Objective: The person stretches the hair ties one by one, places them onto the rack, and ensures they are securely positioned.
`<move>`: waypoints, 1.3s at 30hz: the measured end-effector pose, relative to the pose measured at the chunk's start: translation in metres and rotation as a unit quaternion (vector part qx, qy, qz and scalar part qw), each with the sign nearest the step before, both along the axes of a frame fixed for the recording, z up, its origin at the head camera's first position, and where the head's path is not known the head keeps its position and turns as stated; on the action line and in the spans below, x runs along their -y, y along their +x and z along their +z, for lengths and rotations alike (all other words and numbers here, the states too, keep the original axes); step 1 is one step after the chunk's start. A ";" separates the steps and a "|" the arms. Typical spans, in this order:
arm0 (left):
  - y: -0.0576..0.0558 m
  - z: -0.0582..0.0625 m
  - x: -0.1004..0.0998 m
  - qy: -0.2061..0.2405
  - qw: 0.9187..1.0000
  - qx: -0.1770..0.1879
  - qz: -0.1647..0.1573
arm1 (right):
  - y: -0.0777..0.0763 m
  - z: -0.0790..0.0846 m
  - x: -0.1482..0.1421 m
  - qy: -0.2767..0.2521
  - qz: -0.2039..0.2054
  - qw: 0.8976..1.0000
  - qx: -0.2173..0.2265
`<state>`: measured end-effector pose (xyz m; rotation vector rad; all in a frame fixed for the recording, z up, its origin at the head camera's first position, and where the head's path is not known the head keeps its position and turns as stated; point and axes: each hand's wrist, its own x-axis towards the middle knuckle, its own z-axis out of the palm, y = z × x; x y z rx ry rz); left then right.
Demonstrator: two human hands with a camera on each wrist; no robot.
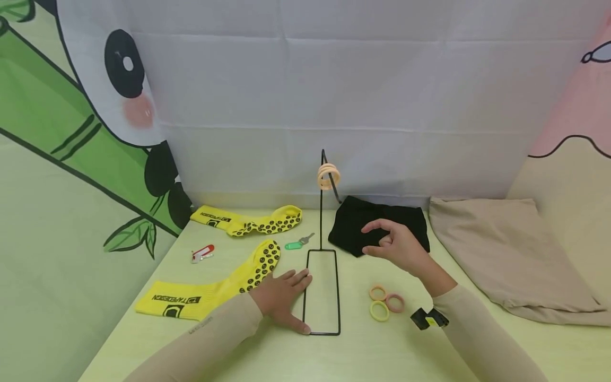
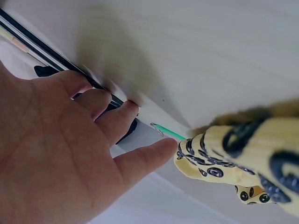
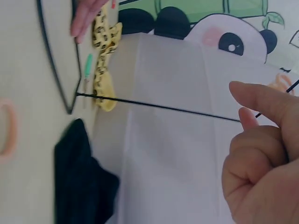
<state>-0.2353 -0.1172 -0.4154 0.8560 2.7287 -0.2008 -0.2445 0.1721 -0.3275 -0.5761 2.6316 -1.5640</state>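
A black wire stand (image 1: 321, 223) rises from a rectangular wire base, its upper arm slanting down. Several pale orange rings (image 1: 328, 176) hang together on that arm. My left hand (image 1: 284, 297) lies with spread fingers over the left side of the base, its thumb at the near corner. Beside the stand my right hand (image 1: 398, 246) is raised in the air, thumb and index finger apart with nothing between them, its other fingers curled in. Three rings lie on the table below it: an orange ring (image 1: 372, 293), a yellow ring (image 1: 379, 319) and a pinkish ring (image 1: 402, 303).
Two yellow socks (image 1: 210, 293) with black dots lie on the left. Between them and the stand are a green-tagged key (image 1: 293, 245) and a red-tagged item (image 1: 204, 250). Folded black cloth (image 1: 350, 228) sits behind my right hand; beige cloth (image 1: 496, 254) covers the right side.
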 end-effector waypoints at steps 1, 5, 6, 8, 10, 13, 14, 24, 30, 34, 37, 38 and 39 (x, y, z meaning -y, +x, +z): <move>0.000 0.000 0.000 0.001 1.000 -0.001 -0.001 | -0.001 -0.005 -0.003 0.005 0.001 1.000 0.009; -0.001 -0.001 0.001 0.004 1.000 -0.005 -0.004 | -0.003 -0.025 -0.013 0.033 0.003 0.998 0.052; -0.001 -0.001 0.001 0.005 1.000 -0.005 -0.005 | -0.004 -0.030 -0.015 0.044 0.004 0.997 0.060; 0.000 -0.001 0.001 0.007 1.000 -0.005 -0.005 | -0.004 -0.039 -0.021 0.060 0.010 0.995 0.079; 0.000 0.000 0.002 0.009 1.000 -0.004 -0.004 | -0.005 -0.047 -0.026 0.074 0.016 0.993 0.094; 0.001 0.001 0.002 0.013 1.000 -0.002 -0.003 | -0.006 -0.059 -0.032 0.091 0.028 0.989 0.111; 0.001 0.002 0.002 0.014 1.000 -0.002 -0.004 | -0.007 -0.062 -0.033 0.099 0.029 0.988 0.115; 0.002 0.004 0.001 0.015 1.000 0.000 -0.004 | -0.006 -0.085 -0.032 0.164 0.019 0.974 0.154; 0.001 0.002 0.000 0.014 1.000 0.006 -0.003 | -0.004 -0.088 -0.027 0.193 0.017 0.968 0.158; 0.000 0.002 0.001 0.010 1.000 0.003 -0.001 | -0.004 -0.087 -0.024 0.227 0.006 0.966 0.127; 0.000 0.002 0.001 0.010 1.000 0.003 -0.001 | -0.004 -0.085 -0.022 0.231 0.001 0.967 0.104; 0.000 0.002 0.001 0.011 1.000 0.004 -0.001 | -0.005 -0.084 -0.022 0.227 0.001 0.969 0.094; 0.001 0.003 0.001 0.011 1.000 0.004 -0.001 | -0.005 -0.082 -0.021 0.222 0.000 0.971 0.083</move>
